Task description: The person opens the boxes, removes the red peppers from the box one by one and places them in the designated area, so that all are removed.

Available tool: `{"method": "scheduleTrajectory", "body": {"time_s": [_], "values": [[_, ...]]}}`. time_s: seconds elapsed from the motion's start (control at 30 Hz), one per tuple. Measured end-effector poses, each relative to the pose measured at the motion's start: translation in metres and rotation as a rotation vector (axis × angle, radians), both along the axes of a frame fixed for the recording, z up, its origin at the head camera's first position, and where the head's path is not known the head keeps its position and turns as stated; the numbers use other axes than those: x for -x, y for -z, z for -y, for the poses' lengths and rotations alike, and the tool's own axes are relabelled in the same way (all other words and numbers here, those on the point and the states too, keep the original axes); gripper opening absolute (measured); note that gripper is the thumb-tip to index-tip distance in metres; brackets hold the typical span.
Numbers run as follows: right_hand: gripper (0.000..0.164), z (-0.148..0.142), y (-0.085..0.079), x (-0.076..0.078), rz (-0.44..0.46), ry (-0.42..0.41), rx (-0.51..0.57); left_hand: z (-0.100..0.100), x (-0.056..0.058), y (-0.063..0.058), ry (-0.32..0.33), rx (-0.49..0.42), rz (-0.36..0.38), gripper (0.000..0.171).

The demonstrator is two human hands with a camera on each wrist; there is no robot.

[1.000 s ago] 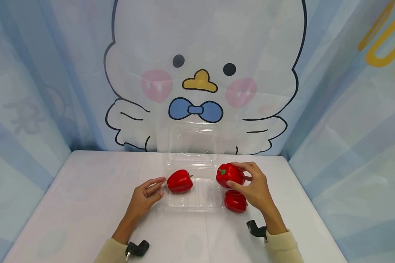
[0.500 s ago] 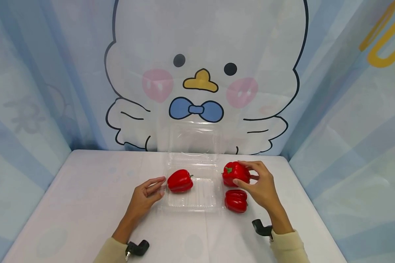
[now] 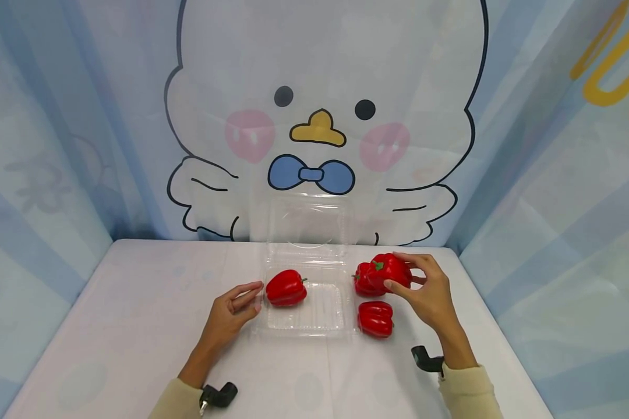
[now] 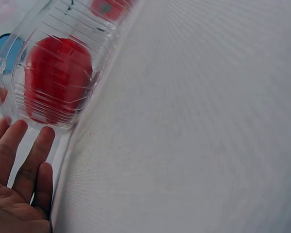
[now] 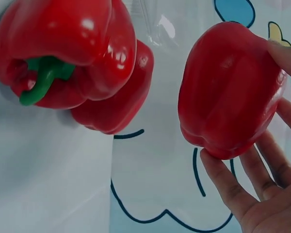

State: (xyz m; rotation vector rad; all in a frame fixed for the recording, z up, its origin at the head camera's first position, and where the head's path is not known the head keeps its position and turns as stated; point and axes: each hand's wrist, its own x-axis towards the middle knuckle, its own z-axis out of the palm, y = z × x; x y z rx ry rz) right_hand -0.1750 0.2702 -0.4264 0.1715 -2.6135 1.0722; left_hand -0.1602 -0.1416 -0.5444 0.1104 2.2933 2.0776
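Note:
My right hand (image 3: 430, 291) grips a red bell pepper (image 3: 396, 272) between thumb and fingertips, to the right of a clear plastic clamshell box (image 3: 314, 317). In the right wrist view this bell pepper (image 5: 228, 92) is apart from the others. Behind it in the head view, partly hidden, sits a second bell pepper (image 3: 364, 282); a third bell pepper (image 3: 375, 319) lies nearer the person. Another red bell pepper (image 3: 286, 288) lies in the box's left half. My left hand (image 3: 235, 314) has its extended fingertips at the box's left edge, as the fingers (image 4: 39, 145) show.
The box's clear lid (image 3: 309, 221) stands raised at the back, in front of a printed curtain (image 3: 419, 75). A white cloth covers the table (image 3: 147, 308). Black wrist cameras sit on both sleeves.
My right hand has carried its bell pepper to the right and slightly back, away from the box, uncovering the bell pepper behind it. The left hand and the box have stayed put.

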Motion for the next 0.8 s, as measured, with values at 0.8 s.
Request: {"method": "scheduleTrajectory", "body": {"time_s": [0.8], "values": [[0.065, -0.034, 0.008, 0.010, -0.014, 0.086, -0.048, 0.000, 0.000, -0.001, -0.004, -0.003, 0.006, 0.050]]}}
